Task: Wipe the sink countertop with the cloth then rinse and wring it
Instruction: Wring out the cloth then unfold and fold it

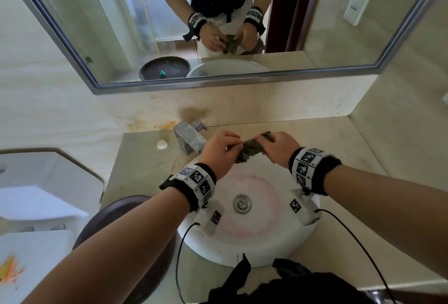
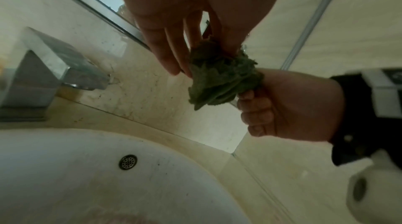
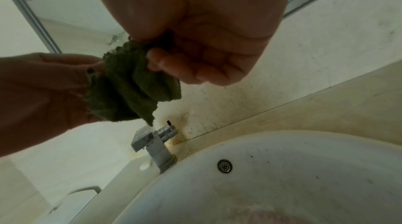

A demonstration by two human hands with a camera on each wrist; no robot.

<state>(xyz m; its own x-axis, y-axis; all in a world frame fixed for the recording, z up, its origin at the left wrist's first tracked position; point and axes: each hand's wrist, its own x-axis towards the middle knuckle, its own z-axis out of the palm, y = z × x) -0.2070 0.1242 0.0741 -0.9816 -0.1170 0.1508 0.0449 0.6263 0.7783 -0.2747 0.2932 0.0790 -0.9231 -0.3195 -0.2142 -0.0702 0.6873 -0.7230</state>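
A crumpled green cloth (image 1: 251, 149) hangs in the air over the back of the white sink (image 1: 242, 252), just right of the faucet (image 1: 189, 137). My left hand (image 1: 224, 144) pinches its left end with thumb and fingers. My right hand (image 1: 275, 147) is closed in a fist round the right end. In the left wrist view the cloth (image 2: 219, 79) bunches out of the right fist (image 2: 280, 107) below my left fingers (image 2: 172, 52). The right wrist view shows the cloth (image 3: 130, 88) twisted between the right hand (image 3: 202, 59) and the left hand (image 3: 43, 93). No water runs from the faucet (image 3: 152, 143).
The beige countertop (image 1: 334, 141) surrounds the sink, with stains behind the faucet. A small white object (image 1: 162, 144) lies left of the faucet. A dark round basin (image 1: 114, 214) sits at the left, a white fixture (image 1: 36, 182) beyond it. A mirror (image 1: 315, 12) hangs behind.
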